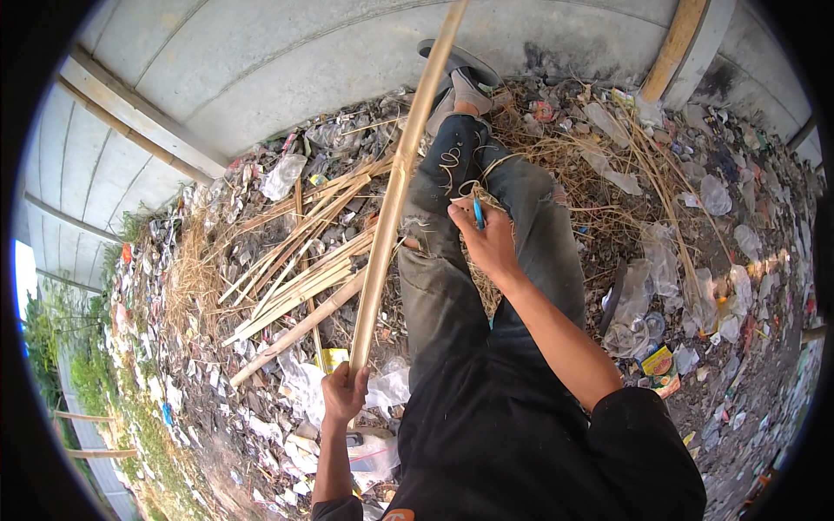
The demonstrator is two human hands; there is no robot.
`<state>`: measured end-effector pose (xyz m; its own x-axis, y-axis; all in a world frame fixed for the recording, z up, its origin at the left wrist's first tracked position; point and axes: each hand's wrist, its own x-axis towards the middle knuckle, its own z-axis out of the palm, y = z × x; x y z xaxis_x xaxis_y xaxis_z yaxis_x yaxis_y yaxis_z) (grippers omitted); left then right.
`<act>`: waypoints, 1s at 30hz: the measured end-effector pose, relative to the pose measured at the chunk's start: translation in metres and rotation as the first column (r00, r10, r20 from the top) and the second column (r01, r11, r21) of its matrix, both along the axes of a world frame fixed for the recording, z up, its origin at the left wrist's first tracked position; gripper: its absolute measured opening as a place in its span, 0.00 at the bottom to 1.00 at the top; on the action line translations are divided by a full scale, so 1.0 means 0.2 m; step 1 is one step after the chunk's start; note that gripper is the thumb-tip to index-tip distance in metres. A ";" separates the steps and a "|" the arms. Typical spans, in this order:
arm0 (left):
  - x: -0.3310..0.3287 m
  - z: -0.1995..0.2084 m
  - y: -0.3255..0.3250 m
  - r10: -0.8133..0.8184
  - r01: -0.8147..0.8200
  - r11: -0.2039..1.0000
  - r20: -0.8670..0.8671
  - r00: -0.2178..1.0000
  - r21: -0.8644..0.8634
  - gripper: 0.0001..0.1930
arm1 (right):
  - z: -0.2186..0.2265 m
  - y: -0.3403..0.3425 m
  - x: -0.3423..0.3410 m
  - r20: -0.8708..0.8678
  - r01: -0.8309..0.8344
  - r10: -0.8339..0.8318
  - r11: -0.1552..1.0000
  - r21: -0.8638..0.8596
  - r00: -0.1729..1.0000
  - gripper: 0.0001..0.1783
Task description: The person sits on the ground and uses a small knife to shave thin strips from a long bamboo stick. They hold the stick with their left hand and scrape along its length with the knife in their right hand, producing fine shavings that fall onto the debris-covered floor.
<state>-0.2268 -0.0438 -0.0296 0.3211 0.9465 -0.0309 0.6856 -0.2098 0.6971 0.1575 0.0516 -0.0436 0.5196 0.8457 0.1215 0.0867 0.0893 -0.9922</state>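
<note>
My left hand (pixel 345 395) is wrapped round the lower end of a long split bamboo strip (pixel 395 200). The strip slants up and slightly right past my left leg toward the wall, its pale side showing. Over my thighs, my right hand (pixel 488 241) is closed on a small blue-handled tool (pixel 479 214); its working end is hard to make out. Thin curled bamboo shavings (pixel 450 161) lie on my jeans beyond that hand. To the left of the strip, several split bamboo strips (pixel 300 291) lie in a loose pile on the ground.
A grey concrete panel wall (pixel 330 52) stands just beyond my feet, with a bamboo pole (pixel 676 52) against it at right. Plastic litter (pixel 638 304) and dry straw (pixel 195 273) cover the ground. A clear plastic bag (pixel 375 456) sits beside my left forearm.
</note>
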 end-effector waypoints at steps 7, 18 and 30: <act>0.76 0.18 0.41 -0.112 -0.124 0.934 0.606 0.788 0.334 0.15 | 0.54 -0.04 -0.30 0.374 -0.395 0.279 0.874 0.283 0.885 0.26; 0.78 0.28 0.26 -0.278 0.290 0.933 -0.085 0.957 0.212 0.15 | 0.44 -0.10 -0.05 0.810 -0.512 0.367 0.853 -0.098 0.457 0.06; 0.33 -0.08 0.27 -0.117 0.145 0.977 -0.180 0.977 0.154 0.19 | 0.17 0.15 0.19 0.942 -0.613 0.313 0.770 -0.178 0.120 0.08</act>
<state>-0.1613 0.0099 -0.0453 0.4462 0.8931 0.0577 0.7492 -0.4080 0.5219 0.1964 0.0822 -0.0102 -0.5514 0.7460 0.3735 0.7302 0.6480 -0.2163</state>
